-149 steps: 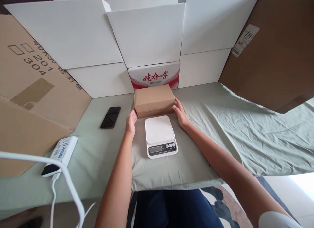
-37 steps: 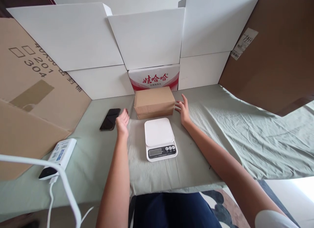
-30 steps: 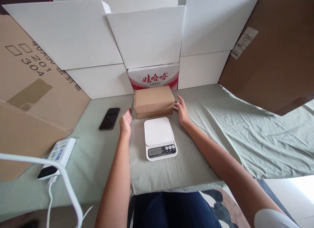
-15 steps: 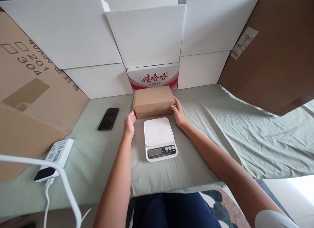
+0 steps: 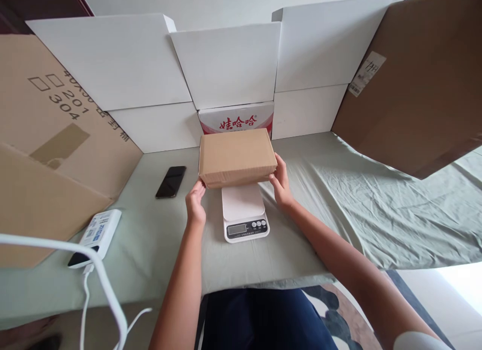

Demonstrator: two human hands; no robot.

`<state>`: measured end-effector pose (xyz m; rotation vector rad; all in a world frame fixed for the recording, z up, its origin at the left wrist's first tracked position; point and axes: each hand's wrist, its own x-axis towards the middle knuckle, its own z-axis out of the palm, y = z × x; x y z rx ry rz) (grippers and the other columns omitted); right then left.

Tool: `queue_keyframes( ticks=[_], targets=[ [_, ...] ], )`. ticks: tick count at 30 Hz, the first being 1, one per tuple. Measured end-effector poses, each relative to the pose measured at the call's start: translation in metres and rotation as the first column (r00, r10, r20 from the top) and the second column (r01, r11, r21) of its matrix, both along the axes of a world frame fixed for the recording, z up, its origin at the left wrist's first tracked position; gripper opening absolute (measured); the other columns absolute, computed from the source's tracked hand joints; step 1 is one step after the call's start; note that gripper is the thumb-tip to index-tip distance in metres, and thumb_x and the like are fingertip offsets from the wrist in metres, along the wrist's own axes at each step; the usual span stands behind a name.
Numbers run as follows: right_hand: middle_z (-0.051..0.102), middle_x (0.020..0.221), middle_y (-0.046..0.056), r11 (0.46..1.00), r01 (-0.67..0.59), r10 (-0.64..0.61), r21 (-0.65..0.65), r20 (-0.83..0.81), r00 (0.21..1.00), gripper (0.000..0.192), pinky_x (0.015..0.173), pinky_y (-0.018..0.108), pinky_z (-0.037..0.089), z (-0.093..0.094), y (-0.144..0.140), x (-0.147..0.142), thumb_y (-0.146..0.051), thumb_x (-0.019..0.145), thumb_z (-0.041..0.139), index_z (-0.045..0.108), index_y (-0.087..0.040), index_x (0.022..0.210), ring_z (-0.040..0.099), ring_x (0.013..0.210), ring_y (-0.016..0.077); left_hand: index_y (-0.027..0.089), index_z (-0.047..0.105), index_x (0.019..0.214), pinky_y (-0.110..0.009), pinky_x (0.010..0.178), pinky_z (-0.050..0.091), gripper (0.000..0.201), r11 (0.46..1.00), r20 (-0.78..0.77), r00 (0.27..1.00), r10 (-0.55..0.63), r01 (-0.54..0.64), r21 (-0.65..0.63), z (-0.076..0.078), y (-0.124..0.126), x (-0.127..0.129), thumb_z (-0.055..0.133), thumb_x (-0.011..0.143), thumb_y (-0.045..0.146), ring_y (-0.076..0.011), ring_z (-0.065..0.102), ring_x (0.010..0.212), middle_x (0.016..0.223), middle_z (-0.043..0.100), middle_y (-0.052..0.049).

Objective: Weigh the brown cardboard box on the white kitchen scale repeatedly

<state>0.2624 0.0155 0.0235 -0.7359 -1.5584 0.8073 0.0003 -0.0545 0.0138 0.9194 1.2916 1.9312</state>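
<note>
A brown cardboard box [image 5: 236, 151] is held up between my two hands, above the far part of a white kitchen scale [image 5: 244, 204]. My left hand [image 5: 196, 203] grips its lower left corner, with the fingertips partly hidden under the edge. My right hand [image 5: 280, 183] clasps the right end, the thumb at the front face and the fingers behind. The near half of the scale's platform shows in front of the box, along with its dark display and round buttons. The display's reading cannot be made out.
A black smartphone [image 5: 170, 182] lies left of the scale. Further left is a white power bank [image 5: 96, 238] with a cable plugged in. White boxes [image 5: 229, 64] line the back, one with red lettering. Large brown cardboard panels [image 5: 410, 84] stand at both sides of the green cloth [image 5: 150, 249].
Both hands have lifted the cardboard box off the cloth and brought it nearer, so it now overlaps the far part of the scale. The camera view has shifted slightly.
</note>
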Motion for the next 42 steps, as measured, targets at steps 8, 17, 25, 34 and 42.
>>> queue_keyframes(
  ticks=[8, 17, 25, 34, 42],
  targets=[
    [0.037, 0.160, 0.004, 0.999, -0.041, 0.041, -0.030, -0.005, 0.999, 0.061, 0.119, 0.054, 0.040, -0.016, -0.055, 0.027, -0.059, 0.098, 0.049, 0.033, -0.041, 0.154, 0.040, 0.147, 0.0314, 0.018, 0.078, 0.118, -0.049, 0.117, 0.041, 0.054, 0.998, 0.000, 0.999, 0.041, -0.041, -0.040, -0.018, -0.064, 0.014, 0.055, 0.082, 0.051, -0.0317, 0.064, 0.128, 0.128, 0.073, -0.013],
    [0.040, 0.158, 0.004, 0.999, -0.023, 0.024, -0.032, 0.033, 0.999, 0.061, 0.117, 0.055, 0.041, -0.020, -0.069, 0.031, -0.062, 0.097, 0.048, 0.035, -0.041, 0.153, 0.039, 0.148, 0.0323, 0.021, 0.080, 0.112, -0.053, 0.113, 0.046, 0.051, 0.997, -0.023, 0.998, 0.056, -0.058, -0.057, -0.032, -0.092, 0.016, 0.055, 0.080, 0.053, -0.0339, 0.066, 0.125, 0.124, 0.075, -0.013],
    [0.040, 0.157, 0.005, 0.997, -0.042, 0.045, -0.067, 0.041, 0.998, 0.061, 0.117, 0.055, 0.041, -0.024, -0.068, 0.028, -0.061, 0.097, 0.047, 0.034, -0.041, 0.153, 0.039, 0.147, 0.0322, 0.020, 0.078, 0.120, -0.054, 0.115, 0.043, 0.055, 0.998, -0.042, 0.999, 0.021, -0.024, -0.066, -0.033, -0.090, 0.016, 0.053, 0.083, 0.053, -0.0350, 0.062, 0.130, 0.130, 0.072, -0.015],
    [0.052, 0.129, 0.007, 0.939, 0.281, -0.326, -0.197, -0.255, 0.911, 0.057, 0.098, 0.048, 0.053, -0.017, -0.028, 0.053, -0.053, 0.093, 0.042, 0.036, -0.042, 0.148, 0.060, 0.119, 0.0265, 0.029, 0.064, 0.141, -0.042, 0.121, 0.036, 0.056, 0.995, 0.008, 0.998, 0.069, -0.069, 0.072, -0.009, -0.093, 0.007, 0.042, 0.091, 0.044, -0.0259, 0.045, 0.147, 0.154, 0.055, -0.006],
    [0.064, 0.111, 0.003, 0.930, 0.145, -0.260, -0.338, -0.324, 0.910, 0.053, 0.085, 0.039, 0.055, -0.020, -0.021, 0.055, -0.055, 0.089, 0.045, 0.045, -0.041, 0.140, 0.067, 0.102, 0.0221, 0.029, 0.068, 0.136, -0.044, 0.122, 0.035, 0.055, 0.994, 0.039, 0.999, -0.011, 0.006, 0.113, -0.009, -0.092, 0.007, 0.046, 0.089, 0.045, -0.0281, 0.043, 0.149, 0.154, 0.055, -0.006]
  ],
)
